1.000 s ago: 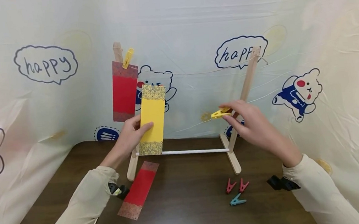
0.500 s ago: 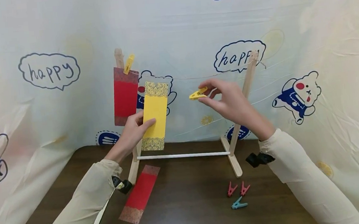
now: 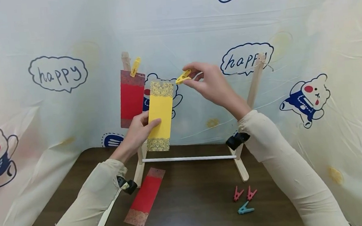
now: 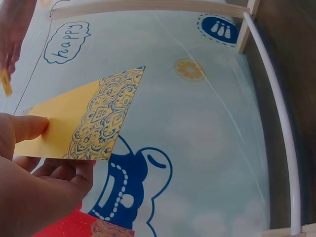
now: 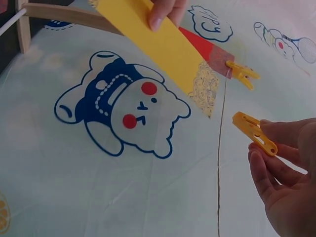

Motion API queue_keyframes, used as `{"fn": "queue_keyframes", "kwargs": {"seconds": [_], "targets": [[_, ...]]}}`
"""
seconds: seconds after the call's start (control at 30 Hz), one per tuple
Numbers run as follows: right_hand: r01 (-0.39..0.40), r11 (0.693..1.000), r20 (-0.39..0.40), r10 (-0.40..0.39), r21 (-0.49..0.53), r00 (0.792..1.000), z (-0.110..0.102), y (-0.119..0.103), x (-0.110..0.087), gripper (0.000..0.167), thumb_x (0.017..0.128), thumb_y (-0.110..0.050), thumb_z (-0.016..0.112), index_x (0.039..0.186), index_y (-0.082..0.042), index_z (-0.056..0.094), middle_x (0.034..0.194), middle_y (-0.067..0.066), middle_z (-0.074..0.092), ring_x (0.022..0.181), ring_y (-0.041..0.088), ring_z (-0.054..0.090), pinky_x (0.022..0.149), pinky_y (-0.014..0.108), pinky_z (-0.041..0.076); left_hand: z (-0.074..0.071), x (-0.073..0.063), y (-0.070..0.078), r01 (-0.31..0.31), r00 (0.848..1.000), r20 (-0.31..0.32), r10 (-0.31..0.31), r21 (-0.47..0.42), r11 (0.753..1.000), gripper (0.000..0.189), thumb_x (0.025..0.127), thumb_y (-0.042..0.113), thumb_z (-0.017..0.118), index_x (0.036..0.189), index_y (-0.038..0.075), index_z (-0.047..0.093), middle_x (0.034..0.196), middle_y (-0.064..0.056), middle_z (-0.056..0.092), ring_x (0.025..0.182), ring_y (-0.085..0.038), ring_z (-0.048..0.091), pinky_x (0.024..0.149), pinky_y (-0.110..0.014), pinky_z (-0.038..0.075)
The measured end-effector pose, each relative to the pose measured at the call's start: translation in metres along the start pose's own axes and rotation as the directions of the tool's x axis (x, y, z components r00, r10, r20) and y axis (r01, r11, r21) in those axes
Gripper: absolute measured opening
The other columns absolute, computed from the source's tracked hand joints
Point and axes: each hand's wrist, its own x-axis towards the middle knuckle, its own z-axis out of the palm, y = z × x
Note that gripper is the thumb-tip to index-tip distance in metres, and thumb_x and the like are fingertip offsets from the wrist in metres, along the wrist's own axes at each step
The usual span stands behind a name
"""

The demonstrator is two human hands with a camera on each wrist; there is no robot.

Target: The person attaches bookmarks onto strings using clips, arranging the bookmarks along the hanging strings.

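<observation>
My left hand point(image 3: 138, 131) pinches a yellow paper card point(image 3: 160, 111) with patterned ends, thumb in front and fingers behind. The card stands upright, its top end close to the string point(image 5: 219, 163) of a wooden rack. Between the thumb and fingers of my right hand point(image 3: 209, 83) is a yellow clothespin point(image 3: 183, 77), just right of the card's top corner and apart from it. On the left, a red card point(image 3: 132, 99) hangs from the string by another yellow clothespin point(image 3: 135, 67). The left wrist view shows the yellow card's lower patterned end point(image 4: 106, 113) up close.
A second red card point(image 3: 145, 197) lies on the dark table point(image 3: 189, 205). Two pink clothespins point(image 3: 237, 194) and a blue one point(image 3: 245, 208) lie at the right. The rack's right post point(image 3: 256, 79) and white crossbar point(image 3: 189, 158) stand behind the hands.
My right hand has carried the yellow clothespin left and up, to beside the yellow card's top. The left hand has raised the card slightly, towards the string. The head view has shifted a little.
</observation>
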Motion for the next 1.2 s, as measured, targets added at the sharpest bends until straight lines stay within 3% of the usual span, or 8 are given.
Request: {"fn": "queue_keyframes", "kwargs": {"seconds": [0.23,0.33,0.43,0.6,0.8,1.2], "targets": [[0.011,1.0,0.028,-0.011,0.011,1.0,0.016,-0.006,0.025,0.037,0.096,-0.016,0.068,0.13,-0.005,0.064,0.105,0.006,0.069,0.091,0.014,0.061,0.082,0.025,0.052,-0.002,-0.001,-0.003,0.008,1.0,0.001,-0.008,0.004,1.0,0.044,0.1,0.024,0.06,0.14,0.006,0.051,0.126,-0.016,0.059,0.107,-0.031,0.065,0.09,-0.037,0.056],[0.011,1.0,0.033,-0.011,-0.014,0.999,0.02,-0.01,0.034,0.042,0.097,-0.016,0.066,0.136,-0.003,0.057,0.105,0.007,0.07,0.088,0.014,0.06,0.081,0.023,0.051,-0.004,0.0,-0.003,-0.004,1.0,0.009,0.004,0.007,1.0,0.044,0.101,0.023,0.059,0.141,0.005,0.05,0.127,-0.017,0.059,0.107,-0.031,0.064,0.089,-0.036,0.056],[0.0,1.0,0.018,0.0,-0.021,1.0,0.023,-0.014,0.039,0.041,0.097,-0.016,0.066,0.133,-0.002,0.056,0.105,0.007,0.069,0.086,0.012,0.059,0.081,0.021,0.05,-0.004,0.0,-0.003,-0.009,1.0,0.01,0.009,0.009,1.0,0.045,0.101,0.023,0.059,0.141,0.005,0.05,0.127,-0.017,0.059,0.106,-0.031,0.064,0.089,-0.036,0.056],[0.014,1.0,-0.002,-0.014,-0.022,1.0,0.028,-0.015,0.046,0.028,0.097,-0.015,0.066,0.121,-0.003,0.063,0.103,0.005,0.069,0.085,0.012,0.057,0.082,0.02,0.05,-0.003,0.0,-0.004,-0.001,1.0,0.013,0.001,0.007,1.0,0.045,0.101,0.023,0.06,0.14,0.005,0.05,0.126,-0.017,0.059,0.107,-0.032,0.064,0.091,-0.04,0.055],[0.044,0.998,0.007,-0.044,-0.045,0.999,0.032,-0.016,0.051,0.025,0.097,-0.014,0.065,0.12,-0.003,0.066,0.106,0.006,0.07,0.086,0.013,0.059,0.083,0.021,0.05,-0.005,0.0,-0.004,-0.007,1.0,0.02,0.007,0.006,1.0,0.044,0.101,0.021,0.059,0.14,0.003,0.05,0.126,-0.019,0.058,0.108,-0.033,0.063,0.091,-0.04,0.055],[0.012,0.999,0.063,-0.009,-0.045,0.998,0.046,-0.02,0.055,0.026,0.1,-0.009,0.059,0.123,-0.003,0.067,0.119,0.01,0.069,0.096,0.016,0.063,0.087,0.024,0.053,-0.012,0.0,0.0,-0.049,0.998,0.028,0.049,0.024,0.999,0.045,0.1,0.021,0.061,0.141,0.005,0.05,0.126,-0.018,0.059,0.107,-0.032,0.063,0.089,-0.039,0.056]]}}
